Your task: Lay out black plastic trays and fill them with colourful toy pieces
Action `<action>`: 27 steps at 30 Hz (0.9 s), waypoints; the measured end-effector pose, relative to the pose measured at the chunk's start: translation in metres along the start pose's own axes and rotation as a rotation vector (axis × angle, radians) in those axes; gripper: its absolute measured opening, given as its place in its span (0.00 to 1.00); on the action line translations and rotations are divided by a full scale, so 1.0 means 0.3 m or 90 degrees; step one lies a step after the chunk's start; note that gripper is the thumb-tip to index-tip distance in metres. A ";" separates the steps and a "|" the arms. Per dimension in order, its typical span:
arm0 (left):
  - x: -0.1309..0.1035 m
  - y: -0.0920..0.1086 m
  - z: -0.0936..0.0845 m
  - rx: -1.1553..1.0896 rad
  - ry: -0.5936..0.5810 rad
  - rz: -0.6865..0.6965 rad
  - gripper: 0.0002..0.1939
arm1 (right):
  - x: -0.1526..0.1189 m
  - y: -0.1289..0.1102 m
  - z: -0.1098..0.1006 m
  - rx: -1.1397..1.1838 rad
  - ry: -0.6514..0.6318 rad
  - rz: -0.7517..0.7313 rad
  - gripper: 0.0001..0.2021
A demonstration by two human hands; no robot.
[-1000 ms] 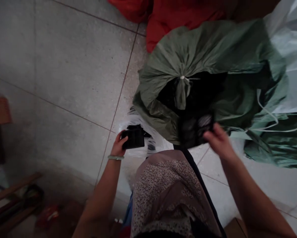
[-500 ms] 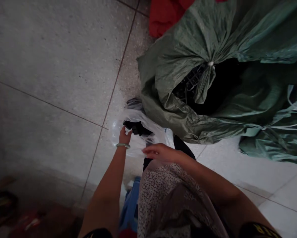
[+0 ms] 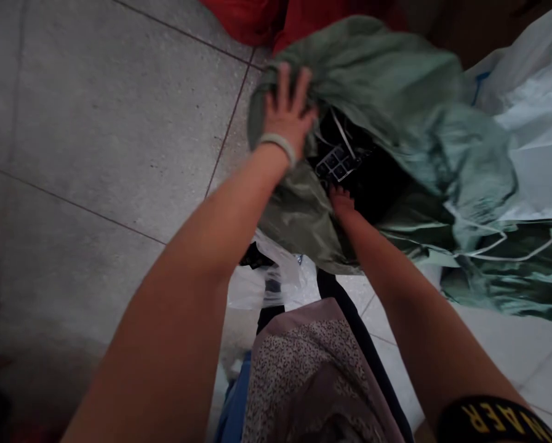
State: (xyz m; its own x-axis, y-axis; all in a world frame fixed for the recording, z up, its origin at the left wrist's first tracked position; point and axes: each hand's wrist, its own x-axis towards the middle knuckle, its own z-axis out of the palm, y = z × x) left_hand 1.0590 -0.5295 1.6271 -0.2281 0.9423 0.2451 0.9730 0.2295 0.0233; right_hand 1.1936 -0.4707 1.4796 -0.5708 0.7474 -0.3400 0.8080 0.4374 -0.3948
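A large green woven sack [image 3: 386, 74] lies on the right with its mouth gaping. My left hand [image 3: 287, 117], with a pale bangle at the wrist, rests spread on the sack's left part, fingers apart. Inside the opening, my right hand [image 3: 343, 200] reaches in at the near edge, beside a dark gridded piece [image 3: 335, 165]; its fingertips are partly lost in the dark, so any grip is unclear. Below the sack, a clear plastic bag [image 3: 285, 277] with black items [image 3: 256, 255] in it stands partly hidden behind my left forearm.
Red cloth or bags [image 3: 252, 18] lie beyond the sack. White bags [image 3: 534, 117] are at the right, above another green sack [image 3: 511, 283]. Something blue [image 3: 236, 400] is beside my lap on the tiled floor [image 3: 119, 123].
Both hands have left the clear plastic bag and moved up to the green sack. My left hand has spread on it, my right hand has entered it, and its opening has shifted shape.
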 end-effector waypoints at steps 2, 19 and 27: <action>0.026 -0.171 0.010 0.019 -0.002 -0.167 0.58 | 0.017 0.014 0.009 0.000 -0.005 0.009 0.28; 0.108 0.044 0.279 -0.031 -0.120 -0.223 0.29 | 0.270 0.105 -0.169 0.202 0.196 -0.056 0.31; 0.285 -0.114 0.463 -0.031 -0.109 -0.058 0.37 | 0.321 0.129 -0.099 0.289 0.151 -0.110 0.31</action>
State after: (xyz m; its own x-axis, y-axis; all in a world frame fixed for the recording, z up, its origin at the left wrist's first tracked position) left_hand 1.0013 -0.4231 1.5126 -0.3131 0.9470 0.0711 0.9479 0.3070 0.0855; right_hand 1.1743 -0.3669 1.4570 -0.5983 0.7994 -0.0555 0.5308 0.3435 -0.7748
